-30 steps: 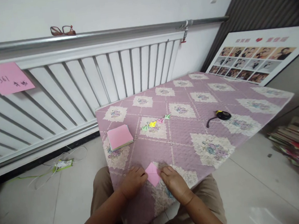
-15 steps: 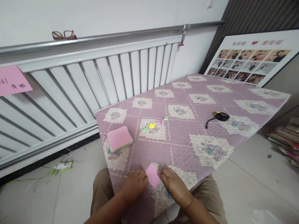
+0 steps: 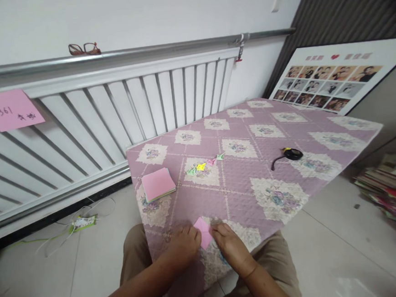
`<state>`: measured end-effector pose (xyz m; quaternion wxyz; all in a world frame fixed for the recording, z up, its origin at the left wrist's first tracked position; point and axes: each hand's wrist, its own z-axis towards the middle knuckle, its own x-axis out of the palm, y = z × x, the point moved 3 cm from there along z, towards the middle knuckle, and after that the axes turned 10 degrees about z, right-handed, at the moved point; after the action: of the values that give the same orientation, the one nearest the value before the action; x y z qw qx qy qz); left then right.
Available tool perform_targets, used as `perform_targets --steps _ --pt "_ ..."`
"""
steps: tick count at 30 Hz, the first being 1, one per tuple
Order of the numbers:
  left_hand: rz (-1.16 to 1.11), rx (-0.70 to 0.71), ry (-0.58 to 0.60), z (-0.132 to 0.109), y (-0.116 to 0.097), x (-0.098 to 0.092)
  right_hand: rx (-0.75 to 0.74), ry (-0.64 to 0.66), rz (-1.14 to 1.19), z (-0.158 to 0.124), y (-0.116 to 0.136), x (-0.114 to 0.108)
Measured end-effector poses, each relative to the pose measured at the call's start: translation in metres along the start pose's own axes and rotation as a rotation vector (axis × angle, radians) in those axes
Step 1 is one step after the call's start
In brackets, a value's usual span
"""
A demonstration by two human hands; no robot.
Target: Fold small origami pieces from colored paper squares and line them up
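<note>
A small pink paper square lies on the near edge of a table covered in a purple quilted floral cloth. My left hand covers the paper's left part, fingers curled and pressing on it. My right hand grips its right edge with bent fingers. Farther back on the cloth sit a stack of pink paper squares and several small folded paper pieces in green, yellow and pink.
A black and yellow tape measure lies right of centre on the cloth. A white radiator with a pink note and glasses stands behind. A photo board leans at the right; books lie on the floor.
My left hand has slid rightwards over the pink paper, so less of it shows. The view has shifted slightly; my right hand stays where it was.
</note>
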<state>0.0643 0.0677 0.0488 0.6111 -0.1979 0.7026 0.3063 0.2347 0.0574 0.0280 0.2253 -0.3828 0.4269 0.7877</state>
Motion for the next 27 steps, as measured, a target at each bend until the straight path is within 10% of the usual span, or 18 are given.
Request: perform_targets --steps 27 --pt "0.004 -0.093 -0.018 -0.012 0.002 0.001 0.118 -0.112 -0.160 -0.015 0.028 0.029"
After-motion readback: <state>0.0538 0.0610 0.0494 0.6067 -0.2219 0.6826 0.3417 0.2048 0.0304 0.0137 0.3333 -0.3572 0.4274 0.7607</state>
